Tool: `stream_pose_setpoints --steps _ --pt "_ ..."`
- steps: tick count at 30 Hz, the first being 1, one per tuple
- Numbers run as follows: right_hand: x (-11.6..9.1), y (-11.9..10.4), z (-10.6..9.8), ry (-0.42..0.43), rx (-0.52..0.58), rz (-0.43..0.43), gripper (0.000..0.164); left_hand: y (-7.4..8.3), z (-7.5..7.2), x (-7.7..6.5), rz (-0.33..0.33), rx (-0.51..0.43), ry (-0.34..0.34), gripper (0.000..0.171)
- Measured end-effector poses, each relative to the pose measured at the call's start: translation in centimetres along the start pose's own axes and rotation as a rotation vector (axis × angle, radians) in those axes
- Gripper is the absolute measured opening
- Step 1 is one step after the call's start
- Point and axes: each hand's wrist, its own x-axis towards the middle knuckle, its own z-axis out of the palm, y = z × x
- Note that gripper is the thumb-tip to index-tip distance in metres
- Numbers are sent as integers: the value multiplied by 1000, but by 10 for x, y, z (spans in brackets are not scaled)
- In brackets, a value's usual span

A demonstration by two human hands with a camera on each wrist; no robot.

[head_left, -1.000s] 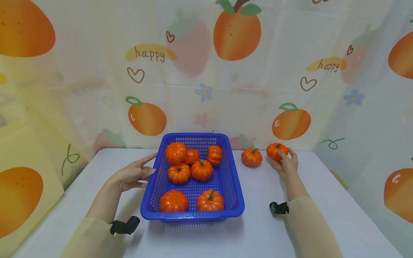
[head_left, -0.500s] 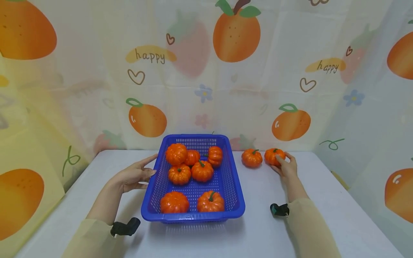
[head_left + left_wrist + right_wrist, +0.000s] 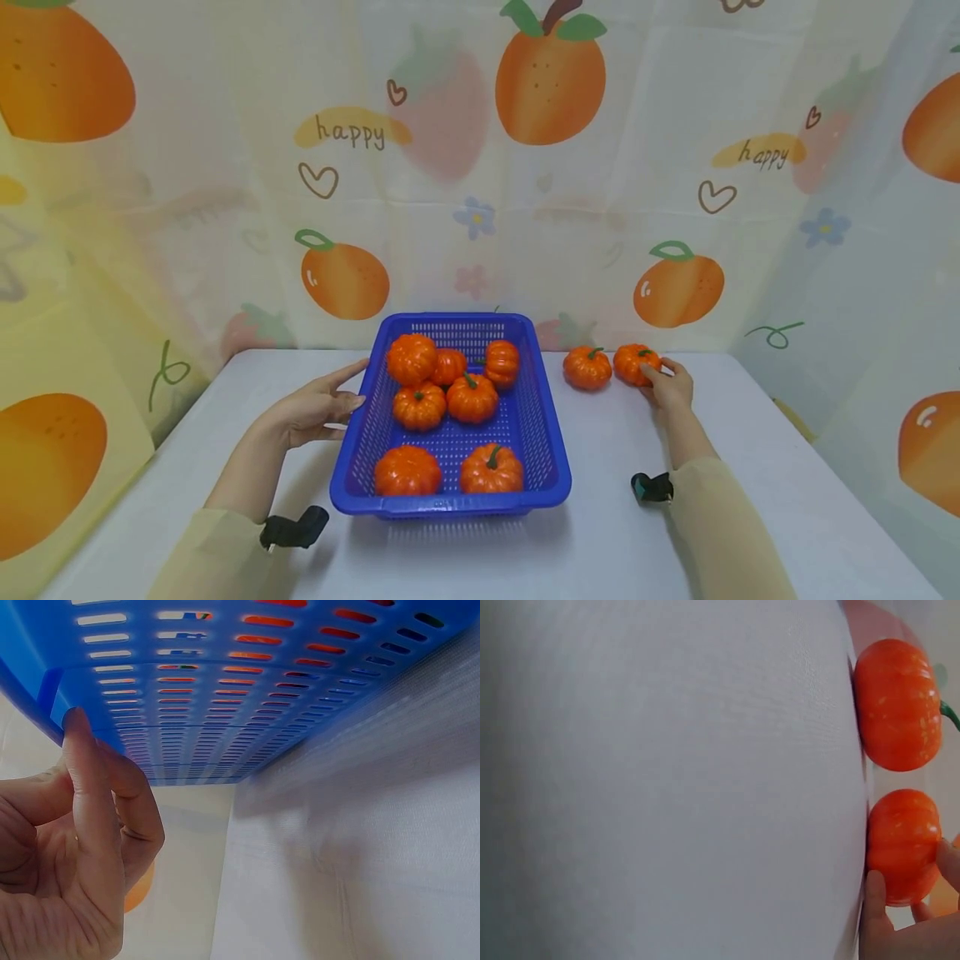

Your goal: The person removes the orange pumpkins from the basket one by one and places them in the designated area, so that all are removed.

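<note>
- Clock faces: head view, seen from above, 12 = far side.
- My right hand (image 3: 670, 387): clamped on a small orange pumpkin (image 3: 633, 365), thumb one side, fingers the other; stem up, looks to be resting on the table (image 3: 600, 533).
- That pumpkin: about 2 o'clock from the blue basket's middle, near the table's far edge.
- Second loose pumpkin (image 3: 587, 368): just beside it at 9 o'clock, narrow gap, stem up.
- My left hand (image 3: 315, 410): fingers apart, tips touching the basket (image 3: 487, 503) at its 9 o'clock rim.
- In the basket, seven pumpkins: a cluster of four (image 3: 472, 398) from 10 through 12 to 1, one (image 3: 502, 363) on its side at 1, one (image 3: 407, 472) at 7, one (image 3: 492, 470) at 5.
- Black wrist cameras (image 3: 295, 527) on both my pale sleeves (image 3: 731, 525).
- Fruit-print cloth (image 3: 600, 192) at 12, behind the table.
</note>
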Motion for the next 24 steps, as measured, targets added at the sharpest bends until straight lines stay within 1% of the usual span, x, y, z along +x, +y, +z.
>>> stream_pose_setpoints --steps 3,5,7,9,11,13,14,16,20,22,24 --pt "0 0 0 26 -18 -24 70 0 0 0 4 1 -2 80" --pt "-1 -1 0 69 -37 -44 71 0 0 0 7 1 -4 80" --pt "-3 -3 0 150 -58 -64 71 0 0 0 8 0 -5 80" --pt "-5 -5 0 254 -55 -88 69 0 0 1 9 1 -6 80" --pt "-6 -8 1 366 -21 -121 65 0 -1 1 11 1 -9 80" --pt "-5 -12 2 437 14 -157 63 0 -1 1 12 0 -9 80" --pt "-5 -14 3 453 25 -169 61 0 -1 1 13 1 -9 80" --pt "-5 -20 6 458 33 -187 60 -1 -1 1 12 0 -8 80" --pt "-8 -33 11 431 38 -216 55 -2 -2 2 8 0 -5 80" --pt "-11 -39 15 426 55 -248 51 -3 -2 2 7 -1 -7 81" --pt "-16 -46 19 401 79 -278 49 -3 -2 1 7 -3 -9 81"
